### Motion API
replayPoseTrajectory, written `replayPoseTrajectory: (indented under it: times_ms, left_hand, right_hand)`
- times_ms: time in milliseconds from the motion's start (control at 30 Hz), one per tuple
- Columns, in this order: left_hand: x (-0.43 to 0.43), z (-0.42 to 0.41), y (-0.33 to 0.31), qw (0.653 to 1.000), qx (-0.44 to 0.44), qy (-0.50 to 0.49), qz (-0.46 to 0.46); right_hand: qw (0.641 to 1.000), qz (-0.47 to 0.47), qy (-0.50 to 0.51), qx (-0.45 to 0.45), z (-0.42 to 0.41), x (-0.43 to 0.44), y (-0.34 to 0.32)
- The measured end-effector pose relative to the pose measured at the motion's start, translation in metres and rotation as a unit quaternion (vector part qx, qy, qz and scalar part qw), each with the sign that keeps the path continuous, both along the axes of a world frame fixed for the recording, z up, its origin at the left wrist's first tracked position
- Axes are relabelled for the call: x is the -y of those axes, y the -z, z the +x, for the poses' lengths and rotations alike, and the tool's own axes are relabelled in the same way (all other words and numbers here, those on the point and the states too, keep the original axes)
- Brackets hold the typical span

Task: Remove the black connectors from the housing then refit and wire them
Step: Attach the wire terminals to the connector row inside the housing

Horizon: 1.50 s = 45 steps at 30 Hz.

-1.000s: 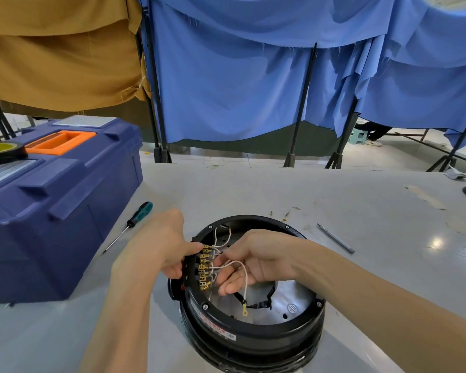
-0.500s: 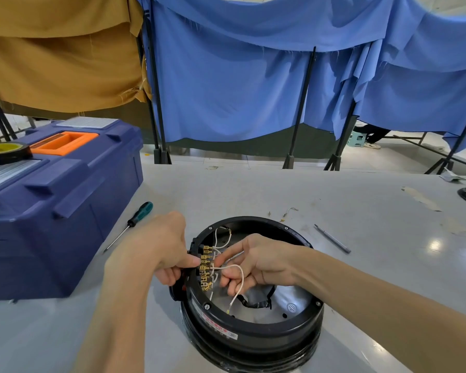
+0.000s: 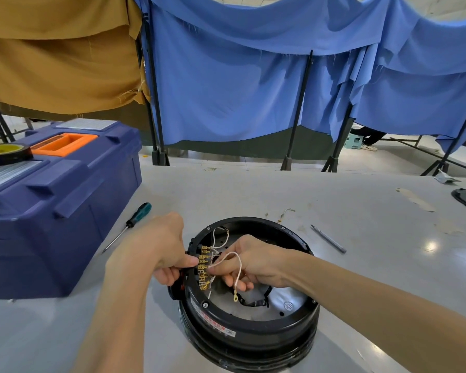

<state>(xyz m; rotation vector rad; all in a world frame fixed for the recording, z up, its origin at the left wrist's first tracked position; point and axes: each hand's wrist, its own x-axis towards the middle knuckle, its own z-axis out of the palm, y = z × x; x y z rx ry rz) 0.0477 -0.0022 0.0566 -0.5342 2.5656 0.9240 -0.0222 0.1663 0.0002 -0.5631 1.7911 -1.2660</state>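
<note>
The left hand [image 3: 156,251] grips the rim of the black housing [image 3: 253,332] beside the brass terminals [image 3: 203,267]. Inside the housing, the right hand [image 3: 253,262] pinches a white wire [image 3: 228,254].

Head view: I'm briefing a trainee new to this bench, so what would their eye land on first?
The round black housing sits open at the near centre of the table, a row of brass terminals inside its left wall. Both hands meet there: the left hand grips the left rim, the right hand pinches a looped white wire. A big blue toolbox stands at the left.
</note>
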Motion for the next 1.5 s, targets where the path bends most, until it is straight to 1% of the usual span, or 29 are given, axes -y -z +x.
replayPoseTrajectory:
  times_ms: [100, 200, 300, 400, 533, 667, 767, 867, 967, 1067, 1167, 1333, 1500]
  left_hand:
    - [0.0, 0.0, 0.001, 1.0, 0.0, -0.001, 0.005]
    - [-0.001, -0.001, 0.001, 1.0, -0.001, -0.007, 0.012]
    - [-0.002, 0.0, 0.0, 1.0, -0.002, -0.008, 0.004]
    - [-0.002, 0.0, 0.0, 1.0, 0.011, -0.015, 0.022]
    - [-0.005, -0.001, -0.001, 0.999, 0.029, -0.018, 0.025]
    - [-0.006, -0.001, -0.003, 0.996, 0.052, -0.046, 0.053]
    - [-0.006, 0.001, -0.003, 0.997, 0.038, -0.042, 0.058]
    - [-0.006, 0.001, -0.003, 0.999, 0.022, -0.029, 0.039]
    - [-0.006, 0.001, -0.003, 0.997, 0.038, -0.038, 0.049]
    - [-0.005, 0.0, -0.003, 0.998, 0.038, -0.029, 0.041]
    - [-0.005, -0.001, -0.001, 0.999, 0.021, -0.014, 0.019]
    - [-0.004, -0.001, 0.001, 0.999, 0.022, -0.03, 0.026]
    - [-0.005, -0.001, 0.003, 0.999, -0.008, -0.03, 0.012]
  right_hand:
    - [1.0, 0.001, 0.027, -0.001, 0.003, 0.0, 0.001]
    - [0.997, -0.007, 0.068, 0.023, 0.005, 0.001, 0.003]
    - [0.992, -0.026, 0.104, 0.063, 0.009, 0.003, 0.006]
    - [0.988, -0.042, 0.099, 0.108, 0.014, 0.004, 0.006]
    - [0.991, -0.021, 0.094, 0.094, 0.013, 0.002, 0.004]
    - [0.989, -0.024, 0.126, 0.073, 0.016, 0.004, 0.005]
    - [0.983, -0.027, 0.157, 0.091, 0.017, 0.005, 0.006]
    - [0.978, -0.041, 0.148, 0.14, 0.019, 0.004, 0.002]
    - [0.972, -0.051, 0.137, 0.185, 0.023, 0.004, 0.001]
    - [0.965, -0.054, 0.151, 0.206, 0.027, 0.007, 0.001]
    - [0.959, -0.059, 0.168, 0.219, 0.029, 0.009, 0.001]
    - [0.953, -0.069, 0.185, 0.228, 0.033, 0.01, 0.0]
    - [0.949, -0.076, 0.201, 0.232, 0.035, 0.011, 0.001]
